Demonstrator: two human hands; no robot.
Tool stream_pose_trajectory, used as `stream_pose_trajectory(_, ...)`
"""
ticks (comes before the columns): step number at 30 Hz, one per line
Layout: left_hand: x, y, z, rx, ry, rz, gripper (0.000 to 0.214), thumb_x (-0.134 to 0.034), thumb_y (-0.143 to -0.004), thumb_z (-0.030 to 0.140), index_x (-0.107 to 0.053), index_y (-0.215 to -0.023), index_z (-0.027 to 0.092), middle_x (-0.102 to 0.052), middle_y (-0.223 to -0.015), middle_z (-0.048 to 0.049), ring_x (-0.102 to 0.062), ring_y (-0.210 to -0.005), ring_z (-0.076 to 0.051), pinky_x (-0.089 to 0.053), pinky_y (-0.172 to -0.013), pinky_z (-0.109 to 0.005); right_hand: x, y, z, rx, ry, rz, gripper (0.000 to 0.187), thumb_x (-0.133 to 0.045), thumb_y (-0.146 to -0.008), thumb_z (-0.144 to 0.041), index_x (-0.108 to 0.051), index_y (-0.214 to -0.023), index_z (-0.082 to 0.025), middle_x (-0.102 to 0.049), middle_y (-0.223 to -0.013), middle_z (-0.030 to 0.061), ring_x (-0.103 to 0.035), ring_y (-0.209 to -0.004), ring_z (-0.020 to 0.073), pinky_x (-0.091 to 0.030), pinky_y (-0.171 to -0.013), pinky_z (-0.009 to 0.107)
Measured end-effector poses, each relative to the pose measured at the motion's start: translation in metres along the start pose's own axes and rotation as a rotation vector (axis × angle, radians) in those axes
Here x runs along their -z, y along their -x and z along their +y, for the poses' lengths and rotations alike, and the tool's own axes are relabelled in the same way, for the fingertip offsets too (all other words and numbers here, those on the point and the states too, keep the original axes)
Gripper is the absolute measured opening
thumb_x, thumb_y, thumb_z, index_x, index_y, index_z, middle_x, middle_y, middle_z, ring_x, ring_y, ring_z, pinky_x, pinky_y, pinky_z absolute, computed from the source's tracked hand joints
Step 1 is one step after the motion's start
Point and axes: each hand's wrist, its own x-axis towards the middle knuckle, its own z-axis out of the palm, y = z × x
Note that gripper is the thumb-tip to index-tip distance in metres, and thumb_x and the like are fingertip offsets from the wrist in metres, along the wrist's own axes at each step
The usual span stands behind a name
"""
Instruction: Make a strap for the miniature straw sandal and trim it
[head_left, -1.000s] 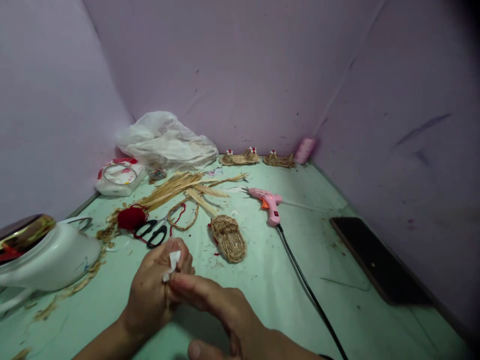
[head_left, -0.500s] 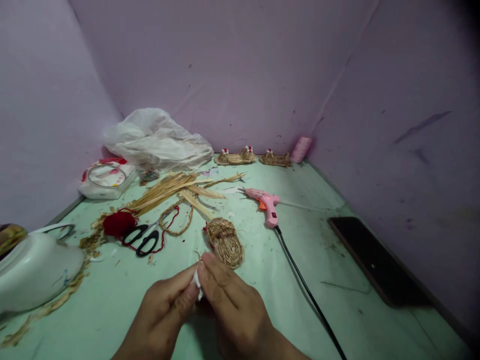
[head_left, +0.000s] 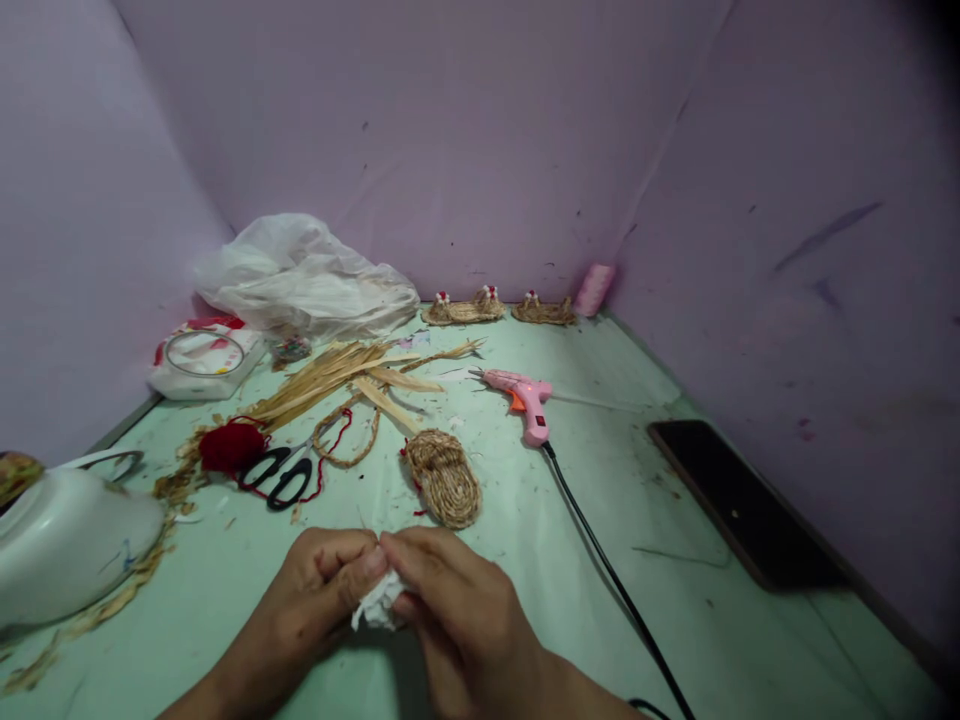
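A crumpled white tissue [head_left: 381,600] sticks out between my two hands, low over the table. My left hand [head_left: 319,590] pinches it between thumb and fingers. From the other side, my right hand [head_left: 465,600] has its fingers closed on the same tissue; the fingertips of both hands meet. Just beyond them lies a small woven straw slipper [head_left: 448,478] with some red yarn at its edge. Farther left are black-handled scissors [head_left: 279,475] and a ball of red yarn [head_left: 231,446]. The pink glue gun [head_left: 525,398] rests on its side to the right of the slipper.
Straw strips [head_left: 322,385] and a braided loop lie mid-table. Behind stand a plastic bag [head_left: 307,285], a tissue pack [head_left: 206,355] and small straw slippers [head_left: 465,312] with beads. A black cable [head_left: 607,580] runs toward me. A phone [head_left: 742,505] is on the right, a white container [head_left: 75,540] on the left.
My hands have come slightly lower and nearer, and their grip has shifted. More of the crumpled tissue now shows below the fingers. The view has turned a little.
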Motion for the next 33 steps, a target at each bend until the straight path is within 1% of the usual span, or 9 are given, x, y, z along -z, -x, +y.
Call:
stream_pose_trajectory(3,-0.011,0.001,-0.004,0.010,0.022,0.069,0.050,-0.042,-0.079,0.058,-0.038,-0.050,0.017,-0.026,-0.048,0.0041,-0.025,-0.046,-0.008,-0.023,-0.042,-0.021,0.000,0.000,0.000,-0.024,-0.007,0.074,0.044,-0.046,-0.075,0.001,-0.049,-0.117,-0.012,-0.060,-0.089,0.0128,-0.059,-0.080,0.0172,-0.054,-0.068,0.029)
stream_pose_trajectory(6,-0.020,0.002,-0.007,0.037,0.103,0.105,0.055,-0.040,-0.075,0.066,-0.035,-0.048,0.018,-0.024,-0.045,0.0047,-0.024,-0.043,-0.007,-0.020,-0.038,-0.020,0.000,0.001,0.000,-0.018,-0.011,0.084,0.043,-0.046,-0.077,-0.001,-0.048,-0.118,-0.011,-0.058,-0.090,0.0136,-0.057,-0.079,0.0175,-0.053,-0.066,0.029)
stream_pose_trajectory(12,-0.025,0.009,0.000,0.195,0.357,0.026,0.045,-0.053,-0.070,0.062,-0.045,-0.067,0.018,-0.021,-0.049,0.0090,-0.016,-0.039,-0.003,-0.014,-0.036,-0.017,-0.001,0.003,-0.002,-0.017,0.029,0.118,0.040,-0.047,-0.076,-0.003,-0.051,-0.115,-0.012,-0.058,-0.085,0.0114,-0.056,-0.074,0.0164,-0.052,-0.060,0.027)
stream_pose_trajectory(16,-0.022,0.011,0.000,0.014,0.206,-0.070,0.039,-0.046,-0.079,0.055,-0.049,-0.072,0.016,-0.030,-0.049,0.0064,-0.027,-0.042,-0.005,-0.024,-0.039,-0.018,0.000,0.003,-0.005,-0.020,0.058,0.230,0.030,-0.048,-0.073,-0.001,-0.058,-0.098,-0.016,-0.061,-0.077,0.0074,-0.058,-0.069,0.0147,-0.051,-0.056,0.024)
stream_pose_trajectory(20,-0.013,0.007,-0.001,-0.210,-0.072,-0.109,0.025,-0.045,-0.084,0.037,-0.050,-0.071,0.017,-0.046,-0.058,0.0006,-0.042,-0.054,-0.010,-0.036,-0.052,-0.020,0.003,-0.001,-0.007,-0.058,0.007,0.315,0.023,-0.052,-0.072,0.000,-0.060,-0.087,-0.015,-0.064,-0.078,0.0063,-0.061,-0.070,0.0130,-0.052,-0.060,0.023)
stream_pose_trajectory(23,-0.006,0.005,-0.001,-0.216,-0.094,0.010,0.012,-0.053,-0.078,0.030,-0.055,-0.078,0.018,-0.052,-0.069,-0.0005,-0.046,-0.060,-0.011,-0.040,-0.054,-0.020,0.004,-0.005,-0.007,-0.112,-0.011,0.335,0.025,-0.050,-0.074,0.001,-0.062,-0.089,-0.015,-0.065,-0.083,0.0081,-0.064,-0.077,0.0143,-0.054,-0.065,0.026)
stream_pose_trajectory(26,-0.003,0.003,-0.001,-0.158,-0.005,0.121,0.020,-0.060,-0.072,0.034,-0.054,-0.083,0.019,-0.053,-0.068,0.0013,-0.047,-0.056,-0.010,-0.040,-0.049,-0.018,0.001,-0.005,-0.006,-0.145,-0.019,0.303,0.031,-0.048,-0.075,0.001,-0.064,-0.096,-0.015,-0.067,-0.090,0.0101,-0.065,-0.083,0.0158,-0.055,-0.070,0.028)
stream_pose_trajectory(30,-0.002,0.000,0.001,-0.145,-0.077,0.347,0.019,-0.063,-0.070,0.035,-0.055,-0.076,0.018,-0.057,-0.067,0.0006,-0.055,-0.060,-0.013,-0.045,-0.054,-0.019,-0.002,-0.002,-0.001,-0.055,-0.086,0.178,0.047,-0.048,-0.074,0.001,-0.057,-0.116,-0.018,-0.065,-0.110,0.0133,-0.062,-0.100,0.0200,-0.053,-0.083,0.037)
stream_pose_trajectory(33,-0.006,0.000,-0.001,-0.210,-0.175,0.386,0.018,-0.061,-0.071,0.033,-0.059,-0.084,0.019,-0.064,-0.072,-0.0016,-0.060,-0.065,-0.016,-0.047,-0.059,-0.021,-0.002,-0.003,0.002,-0.184,-0.143,0.194,0.035,-0.051,-0.075,-0.002,-0.066,-0.101,-0.020,-0.070,-0.095,0.0088,-0.067,-0.083,0.0167,-0.057,-0.071,0.031)
